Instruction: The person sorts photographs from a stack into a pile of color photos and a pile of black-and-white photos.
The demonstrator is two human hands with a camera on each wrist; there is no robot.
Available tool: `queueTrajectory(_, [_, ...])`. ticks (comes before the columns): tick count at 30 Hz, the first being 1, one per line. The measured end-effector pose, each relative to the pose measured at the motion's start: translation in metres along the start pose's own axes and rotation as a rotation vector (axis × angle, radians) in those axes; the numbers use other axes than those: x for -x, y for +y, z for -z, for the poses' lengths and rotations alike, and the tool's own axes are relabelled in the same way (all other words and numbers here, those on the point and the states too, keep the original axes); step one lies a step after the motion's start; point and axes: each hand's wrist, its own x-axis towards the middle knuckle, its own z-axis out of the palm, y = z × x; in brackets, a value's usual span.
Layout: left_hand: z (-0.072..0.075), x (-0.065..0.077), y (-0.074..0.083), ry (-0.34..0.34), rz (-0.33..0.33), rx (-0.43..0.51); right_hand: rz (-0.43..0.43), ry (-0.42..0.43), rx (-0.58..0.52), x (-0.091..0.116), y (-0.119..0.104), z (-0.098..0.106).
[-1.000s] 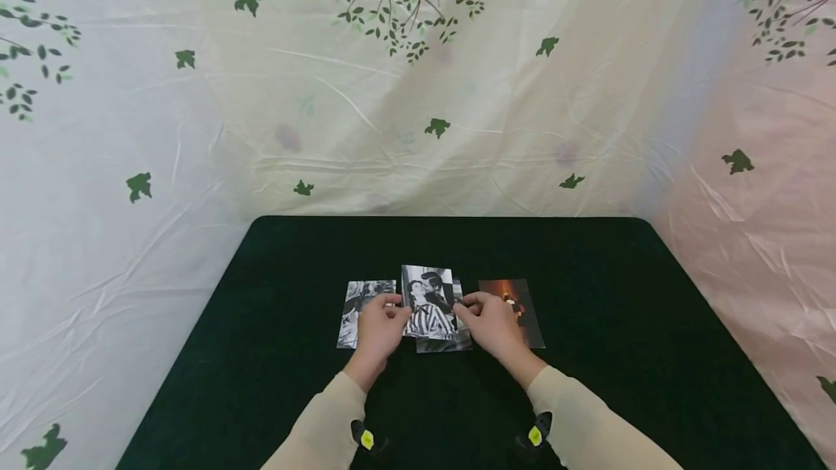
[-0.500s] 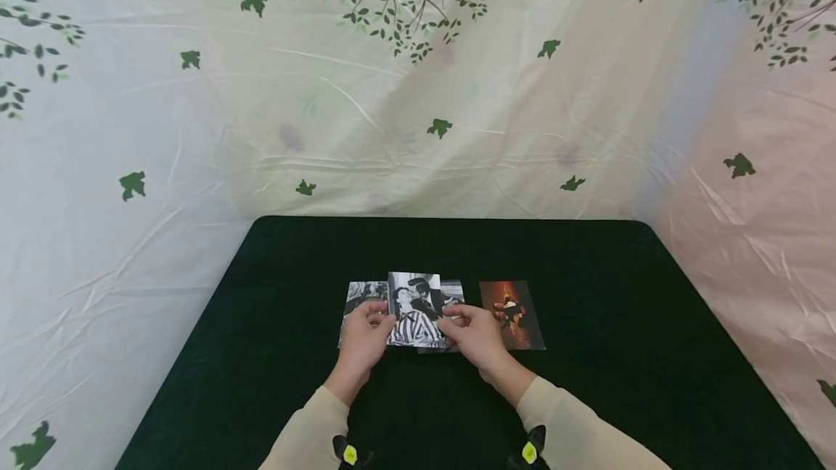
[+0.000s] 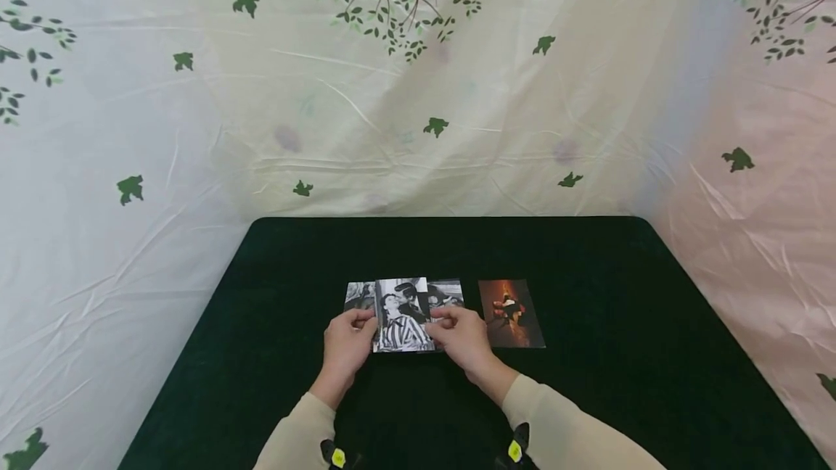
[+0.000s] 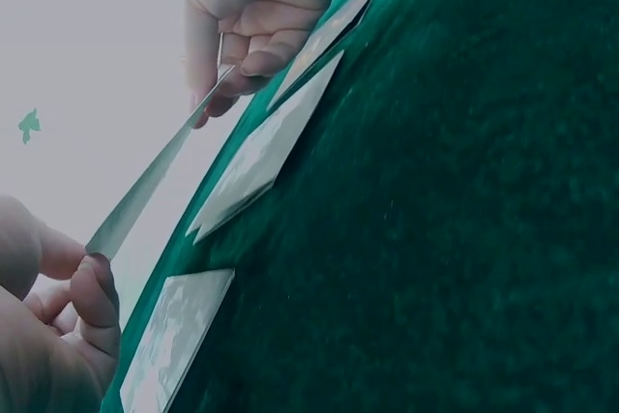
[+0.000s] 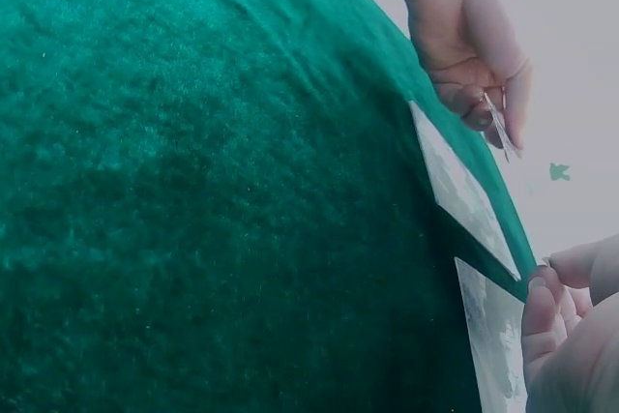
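Note:
In the head view, my left hand (image 3: pixel 346 350) and my right hand (image 3: pixel 466 343) pinch a black-and-white photo card (image 3: pixel 401 318) by its two side edges. It shows a couple, one in stripes. The left wrist view has this card (image 4: pixel 155 186) edge-on, raised above the table between both hands. Behind it, partly covered, lie a left black-and-white photo card (image 3: pixel 359 294) and a middle one (image 3: pixel 446 292). A dark photo card with an orange glow (image 3: pixel 512 314) lies to the right of my right hand.
The photo cards lie in a row on a dark green cloth-covered table (image 3: pixel 418 252). Beyond its far edge hangs a pale curtain (image 3: pixel 366 107) printed with leaves and branches. Each cream sleeve (image 3: pixel 297 430) has a dark wrist strap with a yellow tag.
Both hands have carried the held photo card left and a little toward me. It has gone from over the middle card to overlapping the left and middle ones, and the glowing card is uncovered.

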Motion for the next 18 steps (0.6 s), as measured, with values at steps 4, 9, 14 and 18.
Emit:
queueTrajectory(4, [0.008, -0.004, -0.003, 0.004, 0.019, -0.011, 0.026, -0.013, 0.049, -0.004, 0.000, -0.007])
queueTrajectory(9, [0.018, -0.011, -0.008, 0.016, 0.017, -0.049, 0.059, -0.049, 0.065, -0.008, 0.000, -0.018])
queueTrajectory(14, [0.026, -0.017, -0.015, 0.021, 0.018, -0.081, 0.079, -0.081, 0.092, -0.012, -0.002, -0.029])
queueTrajectory(18, [0.033, -0.026, -0.020, 0.023, 0.010, -0.101, 0.122, -0.082, 0.149, -0.016, -0.006, -0.038])
